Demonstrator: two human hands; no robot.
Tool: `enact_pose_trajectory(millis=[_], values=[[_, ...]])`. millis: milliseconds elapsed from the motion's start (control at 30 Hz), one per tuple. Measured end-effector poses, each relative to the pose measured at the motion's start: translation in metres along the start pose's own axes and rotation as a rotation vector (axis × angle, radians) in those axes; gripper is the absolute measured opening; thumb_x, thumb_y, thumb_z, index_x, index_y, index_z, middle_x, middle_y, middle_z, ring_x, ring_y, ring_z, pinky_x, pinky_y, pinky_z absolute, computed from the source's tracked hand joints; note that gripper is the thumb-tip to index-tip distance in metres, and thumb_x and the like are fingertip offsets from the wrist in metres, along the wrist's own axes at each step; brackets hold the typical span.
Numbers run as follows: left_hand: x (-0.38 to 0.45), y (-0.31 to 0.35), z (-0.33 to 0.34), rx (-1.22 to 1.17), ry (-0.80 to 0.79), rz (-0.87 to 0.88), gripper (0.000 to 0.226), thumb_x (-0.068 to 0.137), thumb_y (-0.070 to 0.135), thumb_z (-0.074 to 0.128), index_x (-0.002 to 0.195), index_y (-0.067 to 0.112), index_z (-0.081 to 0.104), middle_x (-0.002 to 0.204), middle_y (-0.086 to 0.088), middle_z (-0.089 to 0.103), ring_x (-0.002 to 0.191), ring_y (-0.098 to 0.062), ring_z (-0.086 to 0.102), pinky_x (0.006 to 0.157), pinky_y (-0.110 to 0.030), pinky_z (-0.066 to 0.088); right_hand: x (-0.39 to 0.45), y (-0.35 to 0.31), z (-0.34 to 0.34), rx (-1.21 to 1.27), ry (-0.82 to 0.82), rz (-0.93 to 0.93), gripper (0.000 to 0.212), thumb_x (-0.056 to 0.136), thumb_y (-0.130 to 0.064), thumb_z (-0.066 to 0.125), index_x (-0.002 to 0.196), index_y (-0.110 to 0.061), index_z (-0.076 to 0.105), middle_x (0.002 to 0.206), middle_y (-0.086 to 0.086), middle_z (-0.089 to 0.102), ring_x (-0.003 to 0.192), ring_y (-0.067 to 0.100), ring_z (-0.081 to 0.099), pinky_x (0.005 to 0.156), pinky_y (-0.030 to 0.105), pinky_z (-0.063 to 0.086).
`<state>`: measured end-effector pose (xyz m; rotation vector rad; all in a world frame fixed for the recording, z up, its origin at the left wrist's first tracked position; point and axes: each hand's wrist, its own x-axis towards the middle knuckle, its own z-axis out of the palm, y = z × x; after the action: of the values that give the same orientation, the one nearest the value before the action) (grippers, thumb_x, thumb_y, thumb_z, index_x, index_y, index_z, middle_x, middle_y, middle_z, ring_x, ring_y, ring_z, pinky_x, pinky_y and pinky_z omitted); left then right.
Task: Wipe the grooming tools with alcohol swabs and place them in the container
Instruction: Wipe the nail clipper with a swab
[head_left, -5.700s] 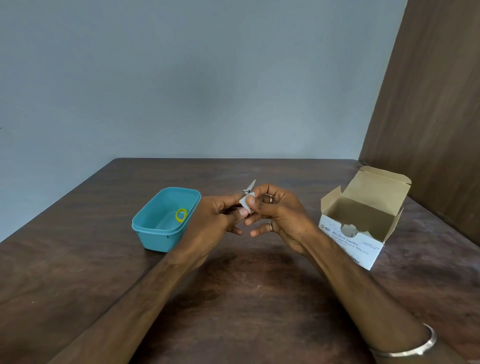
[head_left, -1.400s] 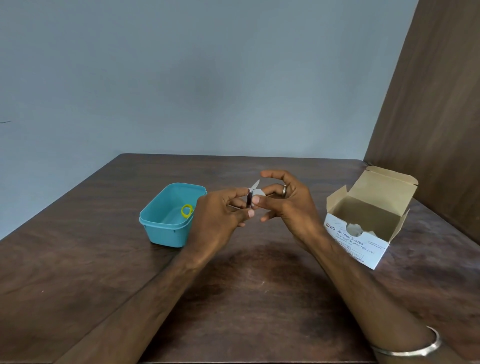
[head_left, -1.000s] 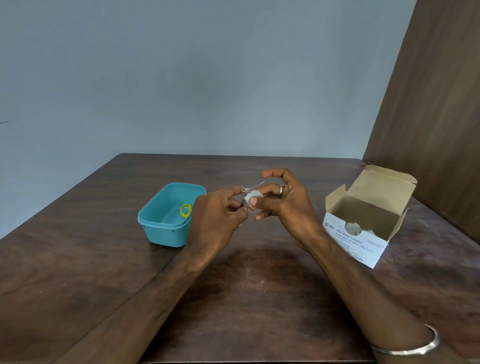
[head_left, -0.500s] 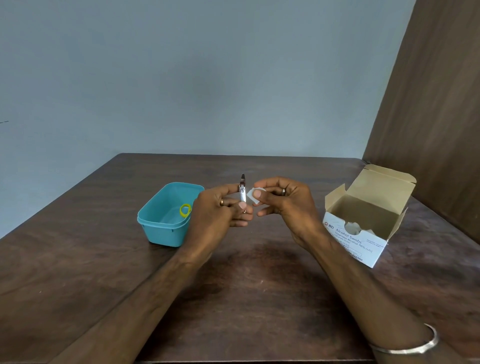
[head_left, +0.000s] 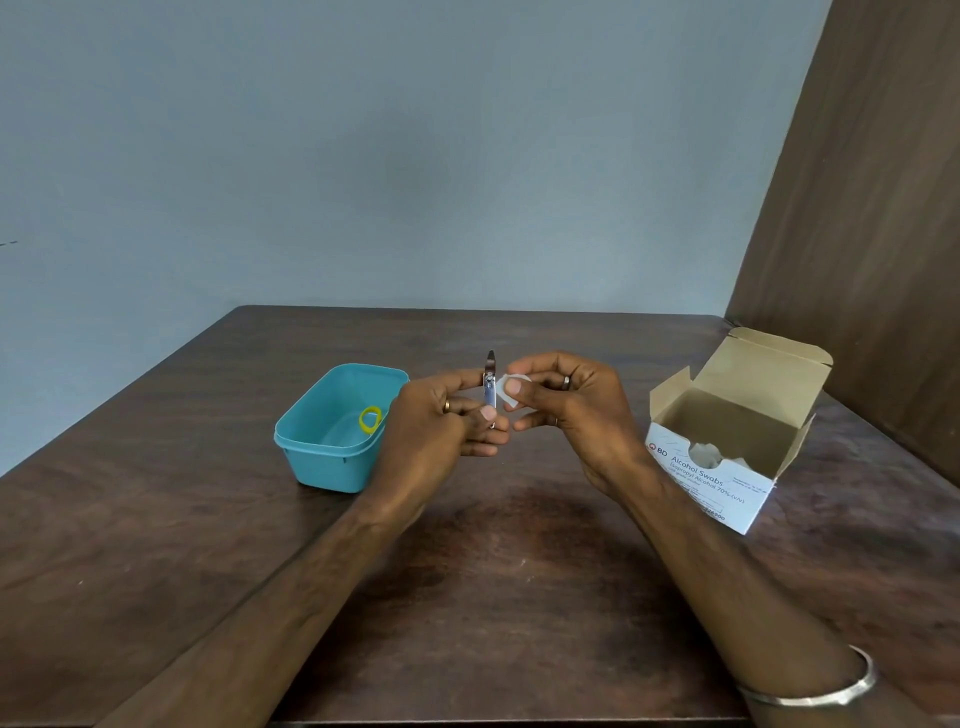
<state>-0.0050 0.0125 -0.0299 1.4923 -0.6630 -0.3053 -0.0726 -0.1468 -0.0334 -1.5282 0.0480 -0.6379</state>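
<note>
A small metal nail clipper (head_left: 489, 387) stands upright above the table's middle, pinched between the thumb and fingers of my left hand (head_left: 441, 431). Just to its right, my right hand (head_left: 571, 410) pinches a white alcohol swab (head_left: 505, 391) against the clipper's side. The teal plastic container (head_left: 332, 457) sits on the table to the left of my left hand, with a yellow ring-shaped item (head_left: 370, 419) inside it.
An open white box of alcohol swabs (head_left: 727, 478) stands at the right, flap up, with white packets inside. A dark wooden panel (head_left: 872, 260) rises behind it. The brown wooden table (head_left: 493, 597) ends at a blue-grey wall.
The clipper has turned from lying sideways to standing upright in my left hand. My right hand has shifted the swab from the clipper's front to its right side.
</note>
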Motion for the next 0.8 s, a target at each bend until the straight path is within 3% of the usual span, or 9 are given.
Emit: enact_pose_trajectory(millis=[300,533,800], values=[[-0.0009,0.0015,0.0002,0.017,-0.057,-0.001,0.038,0.091,0.002,0.066,0.125,0.016,0.062,0.082,-0.008,0.078,0.075,-0.024,0.076,0.063,-0.028,0.062,-0.0005,-0.0003,0.0001,0.015,-0.042,-0.007,0.016,0.082,-0.003,0.08,0.096,-0.01,0.076,0.085,0.012,0.078,0.073,0.02,0.073,0.059,0.029,0.058],[-0.0012,0.0026,0.0004,0.022,-0.019,0.019,0.03,0.089,0.001,0.068,0.106,0.025,0.063,0.08,-0.008,0.077,0.072,-0.024,0.076,0.058,-0.027,0.061,-0.0009,-0.0034,0.0004,-0.064,-0.061,0.029,0.027,0.081,-0.008,0.082,0.106,-0.013,0.073,0.089,0.008,0.08,0.077,0.019,0.076,0.057,0.03,0.06],[-0.0013,0.0027,0.001,0.07,-0.002,0.036,0.033,0.088,0.004,0.071,0.114,0.024,0.065,0.08,-0.007,0.078,0.072,-0.023,0.076,0.062,-0.032,0.063,-0.0018,-0.0047,-0.0007,-0.095,-0.094,0.065,0.028,0.082,-0.013,0.082,0.108,-0.015,0.073,0.092,0.006,0.08,0.082,0.024,0.078,0.056,0.03,0.06]])
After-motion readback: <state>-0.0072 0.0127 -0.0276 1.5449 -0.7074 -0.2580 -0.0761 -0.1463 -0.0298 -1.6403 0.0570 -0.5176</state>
